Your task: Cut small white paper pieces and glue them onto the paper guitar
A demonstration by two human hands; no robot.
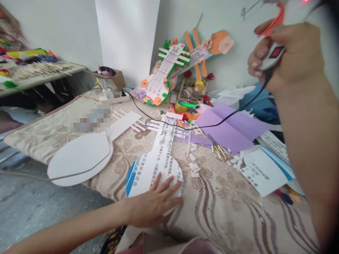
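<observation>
My left hand (156,204) lies flat with fingers spread on the round end of a lute-shaped cardboard cutout (165,158), white with printed characters and a blue patch. Strips stick out on both sides of its neck. Raised at the upper right, my right hand (291,53) is closed around a glue gun (275,53), pale with an orange trigger and a red switch. Its nozzle is not clearly seen. A black cord (217,124) runs from it across the table. Left of the printed cutout lies a plain white lute-shaped cutout (79,158), a grey cord across it.
Scissors (221,150) and white scraps lie right of the cutout, near purple paper (227,127) and printed card (265,173). Behind stand two decorated lute models (161,77), tape rolls (182,106) and a cardboard box (113,79). A side table (39,77) holds many sticks.
</observation>
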